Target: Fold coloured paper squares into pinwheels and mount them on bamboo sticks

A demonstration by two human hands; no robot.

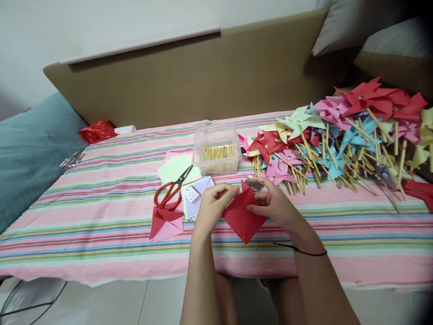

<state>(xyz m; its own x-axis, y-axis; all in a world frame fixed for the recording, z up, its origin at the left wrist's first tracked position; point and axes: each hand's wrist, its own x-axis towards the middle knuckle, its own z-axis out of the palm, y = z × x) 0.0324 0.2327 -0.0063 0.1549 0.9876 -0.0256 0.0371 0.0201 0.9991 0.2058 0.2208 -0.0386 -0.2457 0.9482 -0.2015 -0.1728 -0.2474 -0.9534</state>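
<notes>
Two hands at work over the striped bed cover [101, 212]: left hand [214, 203] pinching the upper left edge of one red paper square [241, 216], right hand [272, 203] closed on its right side, thumb on the face. Red paper held point-down, just above the cover's near middle, close to the front edge.

One pair of red-handled scissors [171, 192], blades apart, lying left of the hands. One folded red-and-pink paper piece [165, 223] just below the scissors. One small stack of pastel paper sheets [194, 194], several colours, exact count hard to tell. One clear plastic box [217, 149] of wooden sticks behind the hands. One large heap of finished pinwheels [341, 135] to the right, dozens, too tangled to count, reaching the cover's right edge. One red plastic bag [97, 131] at the far left corner.

Open striped cover to the left and along the near edge; right side crowded. Headboard [189, 76] closing off the far side.
</notes>
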